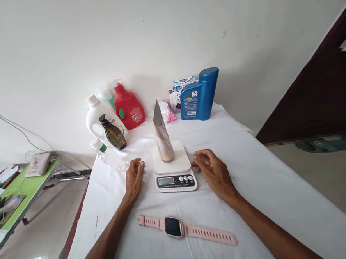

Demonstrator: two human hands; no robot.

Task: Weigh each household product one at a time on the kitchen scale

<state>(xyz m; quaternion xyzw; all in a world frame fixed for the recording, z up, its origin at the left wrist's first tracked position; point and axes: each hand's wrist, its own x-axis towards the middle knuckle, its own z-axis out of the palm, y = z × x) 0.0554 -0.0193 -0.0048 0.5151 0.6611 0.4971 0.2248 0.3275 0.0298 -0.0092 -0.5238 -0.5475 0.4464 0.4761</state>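
A white digital kitchen scale [176, 181] sits in the middle of the cloth-covered table, its small display too faint to read. On its platform a beige squeeze tube [163, 143] stands on its cap, with the flat end up and leaning slightly left. My left hand [135, 178] rests on the cloth left of the scale, loosely curled and holding nothing. Close to the scale's right edge lies my right hand [213, 172], fingers loosely bent and no object in it. Nearer to me a pink-strapped smartwatch [173, 226] is laid out flat.
Back left stand a red detergent bottle [129, 105], a white jug [93, 116], a dark pump bottle [114, 134] and a clear bottle [111, 156]. Back right are a blue bottle [200, 96], boxes [175, 100] and a pink packet [167, 114]. A green desk [21, 193] is at left.
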